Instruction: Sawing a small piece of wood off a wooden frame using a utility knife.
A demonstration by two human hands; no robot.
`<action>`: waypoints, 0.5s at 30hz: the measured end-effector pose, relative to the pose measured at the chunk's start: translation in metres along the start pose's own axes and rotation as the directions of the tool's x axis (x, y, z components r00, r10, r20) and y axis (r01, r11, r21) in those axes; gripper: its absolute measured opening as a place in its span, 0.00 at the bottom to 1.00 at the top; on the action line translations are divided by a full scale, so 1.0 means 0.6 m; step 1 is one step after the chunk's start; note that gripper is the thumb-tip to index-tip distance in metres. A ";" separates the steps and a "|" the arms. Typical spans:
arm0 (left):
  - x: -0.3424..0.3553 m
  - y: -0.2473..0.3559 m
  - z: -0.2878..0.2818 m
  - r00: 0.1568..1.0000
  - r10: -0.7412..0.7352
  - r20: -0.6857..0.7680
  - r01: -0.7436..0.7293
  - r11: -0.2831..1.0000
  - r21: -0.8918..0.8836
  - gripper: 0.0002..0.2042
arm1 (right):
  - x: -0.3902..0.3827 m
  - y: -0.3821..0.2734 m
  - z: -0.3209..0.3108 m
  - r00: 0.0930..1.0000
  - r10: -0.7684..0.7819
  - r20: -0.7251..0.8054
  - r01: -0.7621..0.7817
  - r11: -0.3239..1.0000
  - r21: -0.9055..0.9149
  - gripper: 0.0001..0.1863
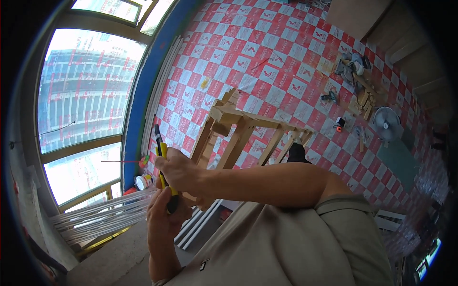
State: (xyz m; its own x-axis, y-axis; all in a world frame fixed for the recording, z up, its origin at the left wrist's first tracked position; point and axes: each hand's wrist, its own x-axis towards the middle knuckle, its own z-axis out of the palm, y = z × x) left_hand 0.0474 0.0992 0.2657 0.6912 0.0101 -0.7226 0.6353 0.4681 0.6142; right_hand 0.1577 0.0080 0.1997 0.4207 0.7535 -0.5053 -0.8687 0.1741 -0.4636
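Head view shows a yellow and black tool (pixel 162 167) at about 8 o'clock, standing nearly upright; its middle is hidden inside the right hand (pixel 179 172), which grasps it, and its lower end sits in the closed left hand (pixel 162 219); what kind of tool it is I cannot tell; behind, toward 12 o'clock, a wooden frame (pixel 238 131) stands on a floor (pixel 267 43) of red and white sheets; white strips (pixel 102 217) lie at 9 o'clock under a large window (pixel 86 86).
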 end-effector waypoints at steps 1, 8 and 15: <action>0.007 -0.019 0.002 0.989 0.139 -0.045 -0.133 0.985 0.107 0.17 | -0.008 -0.012 -0.022 0.980 -0.193 0.051 0.195 0.980 -0.035 0.12; 0.097 -0.199 -0.066 0.974 0.224 -0.036 -0.141 0.723 0.676 0.10 | 0.059 -0.100 -0.412 0.772 -0.609 -0.182 0.289 0.591 -0.753 0.12; 0.200 -0.275 -0.113 0.481 0.865 0.139 -0.114 -0.096 0.989 0.15 | 0.117 -0.083 -0.380 0.943 -0.320 -0.085 0.118 0.564 -0.817 0.16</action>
State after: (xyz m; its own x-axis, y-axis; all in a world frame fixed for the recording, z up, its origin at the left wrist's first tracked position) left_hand 0.0023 0.0830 0.0565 0.9304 0.2869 0.2279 0.2011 -0.9198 0.3370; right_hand 0.2901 -0.0919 0.0214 0.6974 0.6014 -0.3898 -0.2269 -0.3306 -0.9161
